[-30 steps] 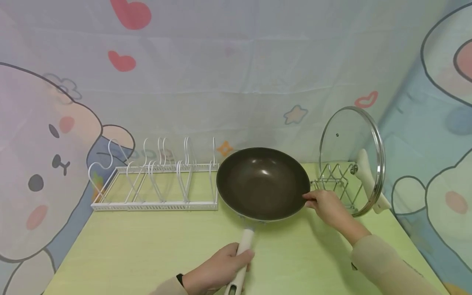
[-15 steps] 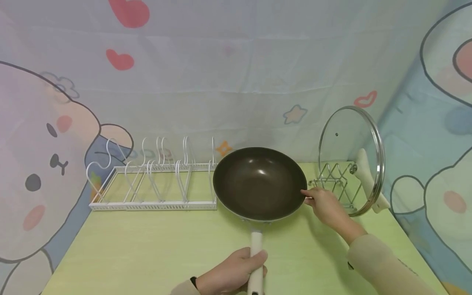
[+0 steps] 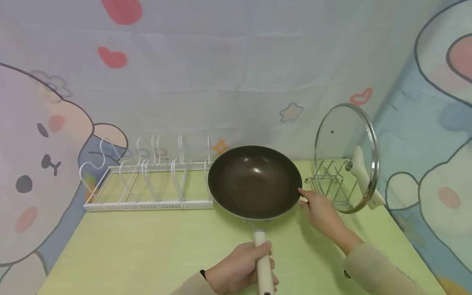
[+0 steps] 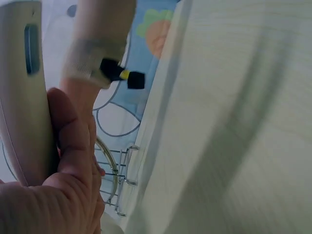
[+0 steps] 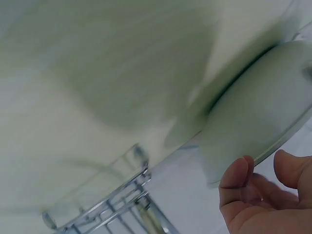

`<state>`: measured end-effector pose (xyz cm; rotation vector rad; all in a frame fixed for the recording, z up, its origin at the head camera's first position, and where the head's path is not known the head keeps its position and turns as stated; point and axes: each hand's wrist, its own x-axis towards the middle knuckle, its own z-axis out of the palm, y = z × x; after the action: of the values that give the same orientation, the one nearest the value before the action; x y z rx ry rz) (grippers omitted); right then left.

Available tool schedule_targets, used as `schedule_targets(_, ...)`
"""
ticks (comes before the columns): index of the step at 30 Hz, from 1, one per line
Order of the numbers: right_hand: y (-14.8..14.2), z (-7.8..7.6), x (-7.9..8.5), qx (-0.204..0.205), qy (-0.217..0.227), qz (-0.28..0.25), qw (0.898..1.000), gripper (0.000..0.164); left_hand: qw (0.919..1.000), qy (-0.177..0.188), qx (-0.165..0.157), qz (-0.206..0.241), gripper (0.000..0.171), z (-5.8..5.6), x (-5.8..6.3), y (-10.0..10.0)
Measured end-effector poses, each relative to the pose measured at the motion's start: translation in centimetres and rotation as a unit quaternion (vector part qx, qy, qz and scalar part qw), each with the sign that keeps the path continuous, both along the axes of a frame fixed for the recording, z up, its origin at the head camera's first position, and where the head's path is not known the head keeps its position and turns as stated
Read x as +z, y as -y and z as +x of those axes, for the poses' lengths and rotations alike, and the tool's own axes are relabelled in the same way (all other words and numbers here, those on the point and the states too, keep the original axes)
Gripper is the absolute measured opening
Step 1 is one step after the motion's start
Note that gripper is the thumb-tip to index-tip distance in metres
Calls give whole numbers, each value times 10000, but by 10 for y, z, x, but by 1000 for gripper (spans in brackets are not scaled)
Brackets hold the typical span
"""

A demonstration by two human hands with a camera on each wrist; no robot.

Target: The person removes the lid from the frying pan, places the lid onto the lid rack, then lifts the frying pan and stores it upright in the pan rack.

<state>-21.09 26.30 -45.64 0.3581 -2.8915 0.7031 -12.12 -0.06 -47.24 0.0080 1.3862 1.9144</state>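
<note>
A dark wok with a pale outer wall is held tilted above the table, its brown inside facing me. My left hand grips the cream handle, fingers curled underneath and thumb along its top. At the right rim my right hand touches the edge with a fingertip. In the right wrist view, the fingers of that hand lie against the wok's outer wall, while the thumb stands a little apart from the rim.
A white wire pan rack stands just left of the wok. On the right, a metal rack holds an upright glass lid with a cream handle. A printed cloth hangs behind the table.
The wok's handle has swung to the right with my left hand. The bowl has shifted slightly left. The fingers of my right hand have loosened from their pinch on the rim.
</note>
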Motion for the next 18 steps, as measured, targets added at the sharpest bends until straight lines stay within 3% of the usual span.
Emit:
schedule_targets(6, 15, 33, -4, -248, 772, -1181, 9897, 51, 9976, 350, 190, 563, 23, -26, -4, -8)
schedule_targets(8, 21, 45, -5, -326, 1138, -1565, 9805, 54, 9970, 413, 220, 609, 21, -32, -5, -11)
schedule_targets(10, 26, 56, -6, -359, 1628, -2075, 9639, 59, 9963, 487, 231, 665, 20, -37, -7, -15)
schedule_targets(13, 32, 72, -11, -306, 2387, -2951, 9247, 63, 9950, 545, 300, 776, 17, -45, -10, -22)
schedule_targets(16, 36, 86, -17, -35, 3184, -3761, 8702, 66, 9931, 588, 465, 899, 16, -52, -13, -28)
schedule_targets(18, 39, 94, -20, 219, 3697, -4265, 8252, 67, 9913, 654, 604, 967, 16, -55, -15, -31)
